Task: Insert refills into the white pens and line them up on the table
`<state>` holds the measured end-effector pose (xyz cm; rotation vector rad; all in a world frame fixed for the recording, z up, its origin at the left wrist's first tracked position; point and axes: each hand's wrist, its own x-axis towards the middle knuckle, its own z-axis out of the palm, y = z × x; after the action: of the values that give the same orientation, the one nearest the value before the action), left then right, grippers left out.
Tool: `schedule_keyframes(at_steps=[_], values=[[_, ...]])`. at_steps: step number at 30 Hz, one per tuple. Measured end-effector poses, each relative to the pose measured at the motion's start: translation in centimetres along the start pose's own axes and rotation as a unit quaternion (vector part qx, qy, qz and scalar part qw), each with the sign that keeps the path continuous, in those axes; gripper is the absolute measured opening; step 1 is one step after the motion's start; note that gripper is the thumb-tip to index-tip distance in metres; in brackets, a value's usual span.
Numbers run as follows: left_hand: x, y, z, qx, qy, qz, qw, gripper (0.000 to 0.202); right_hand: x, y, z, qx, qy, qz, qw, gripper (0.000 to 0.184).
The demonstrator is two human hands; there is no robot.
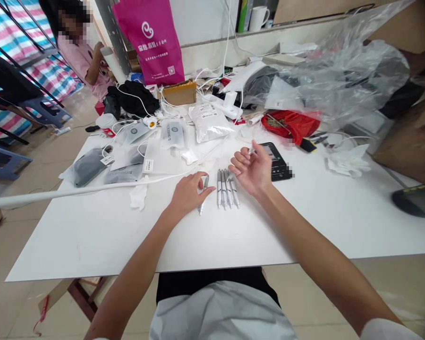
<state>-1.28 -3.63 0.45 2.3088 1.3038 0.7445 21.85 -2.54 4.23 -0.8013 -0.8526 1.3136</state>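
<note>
My left hand [188,191] rests on the white table [304,222] with its fingers closed around a grey pen [202,200] that lies at the left of the group. Just to its right several more grey pens [226,189] lie side by side in a row. My right hand [253,170] hovers above the far end of that row, palm up, fingers curled, pinching a small pale part [251,151] between thumb and forefinger. A black phone [276,161] lies directly behind the right hand.
Grey and white pouches [127,156], cables and a red bag [290,123] crowd the table's far half, under crumpled clear plastic [340,80] at the right. A magenta bag [150,38] stands at the back. Another person [83,56] sits at the far left.
</note>
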Motion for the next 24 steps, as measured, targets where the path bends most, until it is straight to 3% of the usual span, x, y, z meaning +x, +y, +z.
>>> schedule_keyframes(at_steps=[2,4,6,8,12,15,18,20,24], values=[[-0.1,0.1,0.0,0.017,-0.033,-0.004,0.999,0.033,0.3,-0.7,0.2,-0.067,0.021,-0.044,0.997,0.065],[-0.1,0.3,-0.2,0.023,-0.052,-0.019,0.998,0.026,0.2,-1.2,-0.4,-0.176,0.06,-0.119,0.975,0.062],[-0.1,0.6,-0.5,0.023,-0.061,-0.045,0.997,0.026,-0.7,-1.5,-1.6,-0.308,0.079,-0.195,0.928,0.059],[0.0,0.8,-0.7,0.015,-0.062,-0.07,0.996,0.029,-2.3,-1.4,-3.2,-0.408,0.051,-0.237,0.88,0.05],[-0.1,0.9,-0.7,0.014,-0.044,-0.065,0.997,0.026,-6.6,0.0,-5.8,-0.534,-0.035,-0.242,0.81,0.028],[-0.1,1.0,-0.4,0.024,-0.035,-0.051,0.998,0.017,-8.8,1.3,-6.5,-0.588,-0.11,-0.183,0.78,0.034],[-0.1,1.3,-0.3,0.027,-0.036,-0.079,0.996,0.026,-9.3,2.1,-6.5,-0.627,-0.132,-0.174,0.748,0.048],[0.0,1.5,-0.3,0.032,-0.039,-0.104,0.993,0.03,-9.2,2.2,-6.4,-0.641,-0.126,-0.183,0.735,0.054],[0.2,1.8,-0.5,0.058,-0.043,-0.139,0.988,0.035,-9.3,1.7,-6.2,-0.638,-0.111,-0.169,0.743,0.049]])
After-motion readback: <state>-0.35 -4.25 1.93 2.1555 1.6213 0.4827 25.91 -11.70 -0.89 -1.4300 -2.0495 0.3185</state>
